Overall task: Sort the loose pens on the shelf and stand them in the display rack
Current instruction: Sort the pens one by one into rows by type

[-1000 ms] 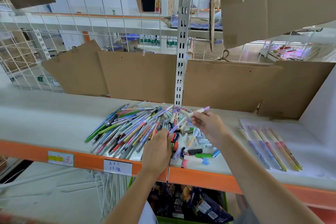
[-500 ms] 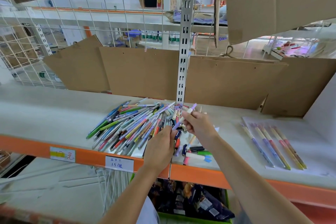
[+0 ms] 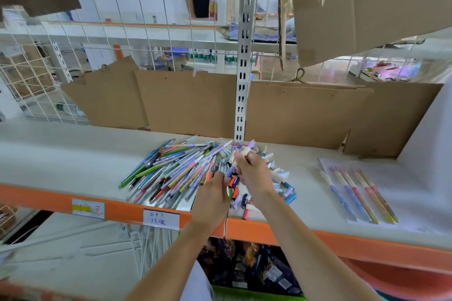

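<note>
While both forearms are reached in over the orange front edge of the shelf (image 3: 73, 161), a purple-and-white pen (image 3: 241, 157) is pinched in the curled fingers of the right hand (image 3: 254, 173); its purple cap is pointed up and away past the knuckles and its lower end is angled down toward the left hand (image 3: 212, 199); the left hand is held just below and to the left of the right one, back to the camera, its fingers curled toward the pen's lower end, though whether that end is actually gripped cannot be told; a heap of loose pens (image 3: 171, 171) is spread on the shelf directly left of and beyond both hands, most of them lying slanted in the same direction; shorter pens and caps (image 3: 281, 183) are scattered under and just right of the right hand; well to the right of the right hand, a row of pens (image 3: 357, 193) is laid side by side on a white sheet (image 3: 415, 178); beyond the hands a slotted metal upright (image 3: 243, 56) is seen rising from the shelf, with cardboard panels (image 3: 190, 102) leaned along the back; two paper price labels (image 3: 161, 219) are stuck on the orange edge left of the left wrist.
</note>
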